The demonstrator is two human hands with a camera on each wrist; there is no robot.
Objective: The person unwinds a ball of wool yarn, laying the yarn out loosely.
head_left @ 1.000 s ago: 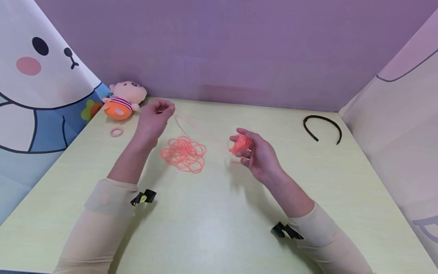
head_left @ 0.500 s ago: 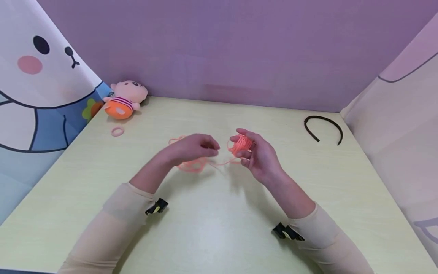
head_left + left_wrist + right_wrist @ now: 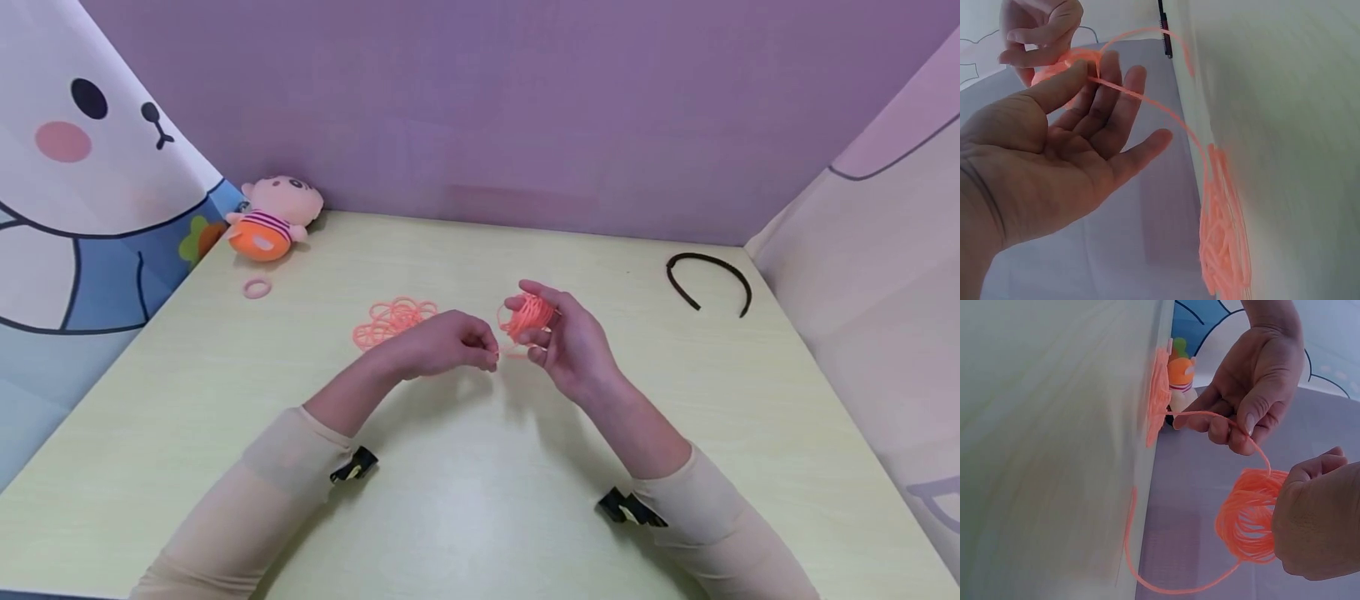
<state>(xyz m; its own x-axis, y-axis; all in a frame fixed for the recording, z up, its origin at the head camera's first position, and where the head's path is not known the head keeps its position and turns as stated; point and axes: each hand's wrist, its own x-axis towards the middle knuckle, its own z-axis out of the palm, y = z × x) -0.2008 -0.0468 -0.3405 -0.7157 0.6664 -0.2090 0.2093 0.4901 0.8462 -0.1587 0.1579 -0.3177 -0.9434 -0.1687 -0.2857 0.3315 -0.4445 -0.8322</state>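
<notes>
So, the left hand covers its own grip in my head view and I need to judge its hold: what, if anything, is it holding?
Observer: The right wrist view shows the left hand pinching a coral strand.
Operator: Where does that strand run?
Observer: From the loose pile, through the pinch, to the coil in the right hand.
Operator: Does anything else join the coil?
Observer: Yes, the right wrist view shows a second length curving away from it.
</notes>
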